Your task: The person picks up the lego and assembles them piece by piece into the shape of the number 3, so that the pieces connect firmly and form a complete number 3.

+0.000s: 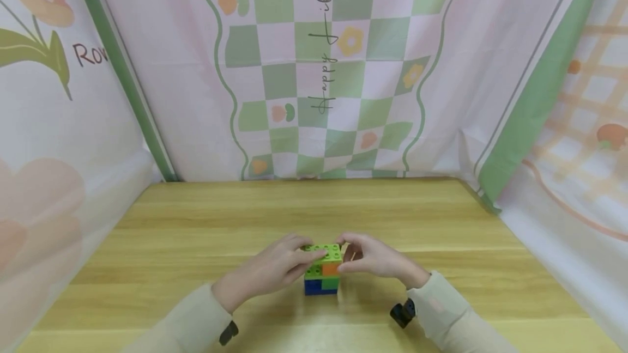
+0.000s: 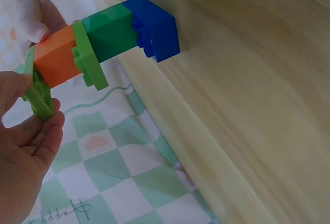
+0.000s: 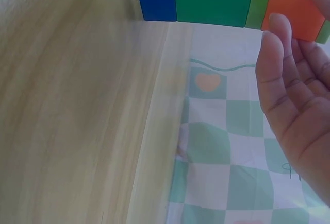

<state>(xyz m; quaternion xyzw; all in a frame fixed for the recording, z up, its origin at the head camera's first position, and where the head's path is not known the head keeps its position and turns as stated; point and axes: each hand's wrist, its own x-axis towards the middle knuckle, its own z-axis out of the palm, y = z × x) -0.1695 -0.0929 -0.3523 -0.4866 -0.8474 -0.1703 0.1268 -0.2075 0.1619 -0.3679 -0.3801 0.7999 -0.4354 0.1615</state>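
A stack of toy building bricks stands upright on the wooden table between the hands. At the bottom is a blue brick (image 2: 160, 31), then a dark green brick (image 3: 214, 0). A thin light green plate (image 2: 88, 56) with studs sits above that, then an orange brick (image 3: 291, 7). On top lies another light green studded plate (image 1: 334, 252), tilted and overhanging to the left. My left hand (image 1: 275, 263) pinches this top plate between thumb and fingers. From the right, my right hand (image 1: 375, 257) holds the orange brick, thumb on its near side and fingers toward the back.
The wooden table (image 1: 235, 217) reaches back to a printed cloth wall (image 1: 338, 80) with green checks. Cloth panels also close in the left and right sides. Dark wrist devices show below both sleeves, one by the right cuff (image 1: 434, 290).
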